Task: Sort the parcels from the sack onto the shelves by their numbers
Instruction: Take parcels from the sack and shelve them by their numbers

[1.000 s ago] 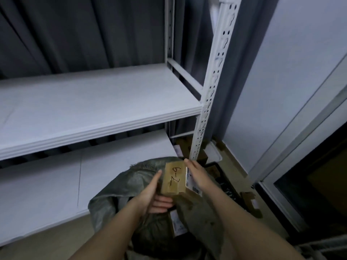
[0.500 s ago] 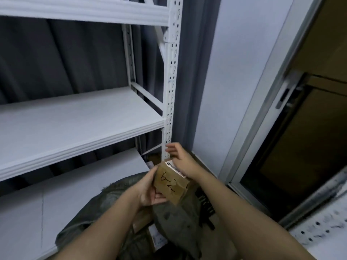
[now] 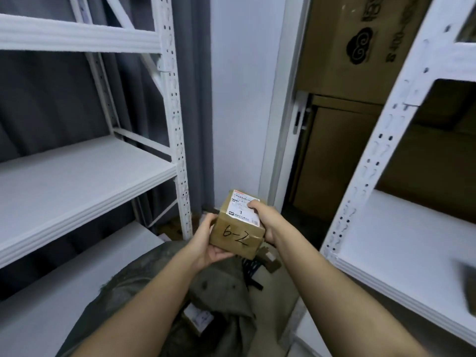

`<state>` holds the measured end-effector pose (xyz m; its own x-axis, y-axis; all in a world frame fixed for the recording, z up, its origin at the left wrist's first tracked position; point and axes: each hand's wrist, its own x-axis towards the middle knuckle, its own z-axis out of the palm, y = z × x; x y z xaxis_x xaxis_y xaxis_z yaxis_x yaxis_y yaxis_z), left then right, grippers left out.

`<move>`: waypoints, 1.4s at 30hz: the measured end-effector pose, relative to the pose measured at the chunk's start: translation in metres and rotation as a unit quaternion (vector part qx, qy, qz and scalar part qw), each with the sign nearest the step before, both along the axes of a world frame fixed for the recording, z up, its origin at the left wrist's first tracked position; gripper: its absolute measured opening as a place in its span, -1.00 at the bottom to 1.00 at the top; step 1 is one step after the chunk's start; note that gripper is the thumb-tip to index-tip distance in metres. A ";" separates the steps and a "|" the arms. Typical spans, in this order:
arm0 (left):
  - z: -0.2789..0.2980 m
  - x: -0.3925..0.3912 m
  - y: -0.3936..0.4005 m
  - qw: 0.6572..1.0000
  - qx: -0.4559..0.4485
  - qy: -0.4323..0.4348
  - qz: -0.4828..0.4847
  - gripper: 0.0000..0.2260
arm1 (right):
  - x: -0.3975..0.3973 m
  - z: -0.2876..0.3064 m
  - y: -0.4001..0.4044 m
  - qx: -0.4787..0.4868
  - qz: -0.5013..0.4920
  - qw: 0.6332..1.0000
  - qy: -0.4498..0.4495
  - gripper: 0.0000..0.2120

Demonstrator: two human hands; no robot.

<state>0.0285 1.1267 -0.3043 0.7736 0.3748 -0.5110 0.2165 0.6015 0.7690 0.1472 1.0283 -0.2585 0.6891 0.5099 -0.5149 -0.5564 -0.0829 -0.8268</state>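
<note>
wall [image 3: 239, 99]: pale | curtain [image 3: 51, 99]: grey | doorway [image 3: 334, 163]: stacked cardboard boxes [image 3: 355, 47]

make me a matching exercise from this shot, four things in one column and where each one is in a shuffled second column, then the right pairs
Things
1. small parcel marked 6-2
2. grey sack
3. big cardboard box with a black cloud mark
4. white shipping label

Places
A. stuck on the top face of the small parcel
B. on the floor below the hands
C. beyond the doorway, upper right
D. held between the left hand and the right hand

Pairs: 1-D, 2-B, 3-C, 4-A
</note>
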 end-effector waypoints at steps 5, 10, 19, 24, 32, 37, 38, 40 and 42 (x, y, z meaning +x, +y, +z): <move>0.017 0.029 -0.059 0.995 0.046 -0.001 -0.089 -0.51 | 0.004 0.023 -0.081 -0.009 -0.084 0.996 -0.037 -0.50; 0.032 0.060 -0.135 0.968 0.110 0.006 -0.226 -0.38 | 0.016 0.024 -0.171 -0.051 -0.178 0.975 -0.123 -0.47; 0.027 0.118 -0.277 0.936 0.145 0.012 -0.322 -0.64 | 0.036 0.007 -0.331 -0.081 -0.289 0.943 -0.142 -0.45; 0.011 0.150 -0.345 0.948 0.112 0.010 -0.297 -0.61 | 0.049 -0.010 -0.396 -0.090 -0.304 0.938 -0.138 -0.61; -0.025 0.192 -0.400 0.960 0.116 0.050 -0.249 -0.52 | 0.064 -0.055 -0.449 -0.091 -0.284 0.950 -0.089 -0.77; -0.038 0.210 -0.418 0.960 0.124 0.081 -0.236 -0.57 | 0.080 -0.078 -0.452 -0.110 -0.285 0.949 -0.080 -0.75; -0.041 0.214 -0.418 0.958 0.128 0.085 -0.242 -0.58 | 0.083 -0.082 -0.452 -0.114 -0.286 0.948 -0.079 -0.74; -0.049 0.222 -0.417 0.949 0.143 0.091 -0.265 -0.58 | 0.088 -0.088 -0.451 -0.123 -0.275 0.949 -0.091 -0.65; -0.054 0.228 -0.416 0.942 0.161 0.098 -0.278 -0.58 | 0.091 -0.094 -0.451 -0.137 -0.261 0.948 -0.118 -0.60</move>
<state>0.2562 0.7109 -0.3583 0.7984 0.1000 -0.5938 0.5864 0.0947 0.8044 0.2384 0.5769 -0.3521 0.9231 -0.0618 -0.3795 -0.3834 -0.0763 -0.9204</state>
